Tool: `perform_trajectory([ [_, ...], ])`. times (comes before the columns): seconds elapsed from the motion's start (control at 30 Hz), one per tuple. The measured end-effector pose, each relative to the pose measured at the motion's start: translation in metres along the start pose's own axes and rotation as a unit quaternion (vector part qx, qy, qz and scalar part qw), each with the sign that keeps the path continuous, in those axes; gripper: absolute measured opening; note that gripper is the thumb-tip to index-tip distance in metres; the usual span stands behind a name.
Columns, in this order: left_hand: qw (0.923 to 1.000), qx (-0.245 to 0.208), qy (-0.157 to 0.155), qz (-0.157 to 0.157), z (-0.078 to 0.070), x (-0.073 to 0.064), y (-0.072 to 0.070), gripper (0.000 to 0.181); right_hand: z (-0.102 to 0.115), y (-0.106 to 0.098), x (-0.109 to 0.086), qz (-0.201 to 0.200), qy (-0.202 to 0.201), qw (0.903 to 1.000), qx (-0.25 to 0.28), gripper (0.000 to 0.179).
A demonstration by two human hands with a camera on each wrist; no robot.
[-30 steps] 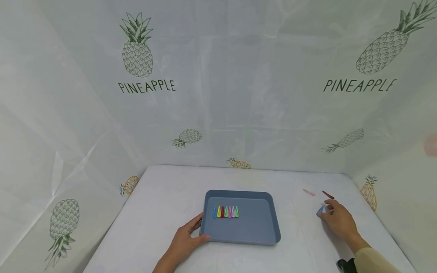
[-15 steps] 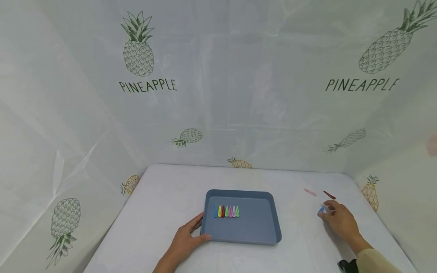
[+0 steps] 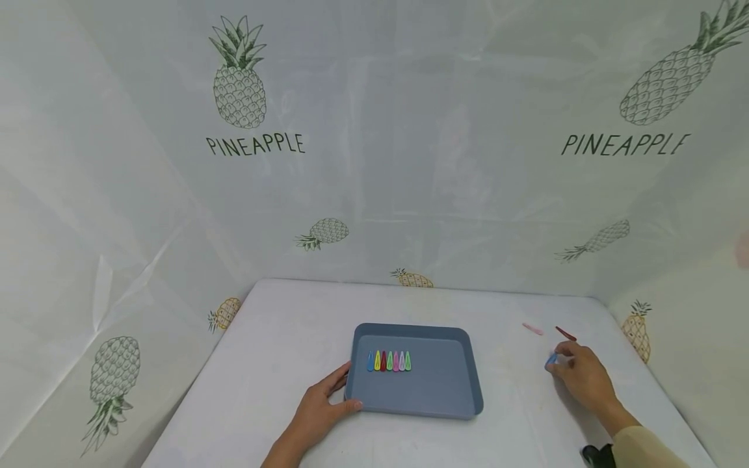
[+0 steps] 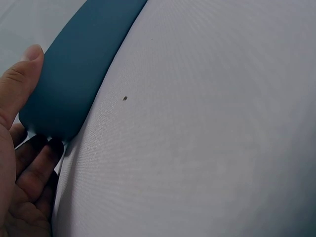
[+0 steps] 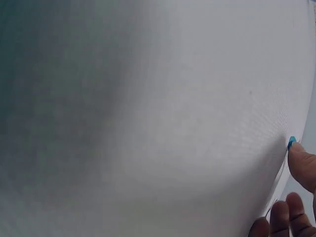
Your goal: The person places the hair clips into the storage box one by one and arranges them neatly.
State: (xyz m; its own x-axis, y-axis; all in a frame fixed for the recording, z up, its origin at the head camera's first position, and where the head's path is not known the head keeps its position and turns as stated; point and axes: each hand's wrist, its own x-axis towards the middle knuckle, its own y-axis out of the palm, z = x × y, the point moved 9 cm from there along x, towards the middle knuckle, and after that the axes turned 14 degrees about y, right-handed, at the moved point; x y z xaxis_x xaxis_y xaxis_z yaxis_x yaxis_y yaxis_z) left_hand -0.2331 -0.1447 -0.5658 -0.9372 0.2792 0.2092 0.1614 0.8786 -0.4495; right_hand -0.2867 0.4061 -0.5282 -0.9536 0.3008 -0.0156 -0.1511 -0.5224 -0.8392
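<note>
In the head view my left hand (image 3: 318, 411) grips the near left corner of a blue-grey tray (image 3: 421, 409). The left wrist view has its thumb on the wall of the tray (image 4: 74, 69) and its fingers bent at the corner. On the tray lies a row of several snap hair clips (image 3: 389, 361) in blue, yellow, red, green, pink and pale purple. To the right, my right hand (image 3: 585, 380) pinches a blue hair clip (image 3: 551, 360) at the table surface. Only a tip of that blue hair clip (image 5: 292, 141) shows beside the thumb in the right wrist view.
A pink hair clip (image 3: 532, 329) and a dark red hair clip (image 3: 565, 333) lie on the white table (image 3: 292, 325) just beyond my right hand. A pineapple-print sheet (image 3: 409, 162) hangs behind and at both sides of the table.
</note>
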Motion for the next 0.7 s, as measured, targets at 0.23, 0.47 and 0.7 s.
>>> perform_trajectory([
  [0.23,1.0000,0.001,0.003,0.000,0.002,0.001,-0.001,0.089,0.009,0.001,-0.002,0.011,-0.021,0.9997,-0.007,0.030],
  [0.47,0.9999,0.009,0.005,-0.002,0.002,0.001,-0.001,0.089,0.014,0.002,-0.006,0.002,-0.018,0.9995,-0.026,0.029],
  [0.7,1.0000,0.002,0.003,0.003,0.003,0.001,0.000,0.088,0.018,-0.001,-0.010,-0.023,-0.031,0.9989,-0.025,0.021],
])
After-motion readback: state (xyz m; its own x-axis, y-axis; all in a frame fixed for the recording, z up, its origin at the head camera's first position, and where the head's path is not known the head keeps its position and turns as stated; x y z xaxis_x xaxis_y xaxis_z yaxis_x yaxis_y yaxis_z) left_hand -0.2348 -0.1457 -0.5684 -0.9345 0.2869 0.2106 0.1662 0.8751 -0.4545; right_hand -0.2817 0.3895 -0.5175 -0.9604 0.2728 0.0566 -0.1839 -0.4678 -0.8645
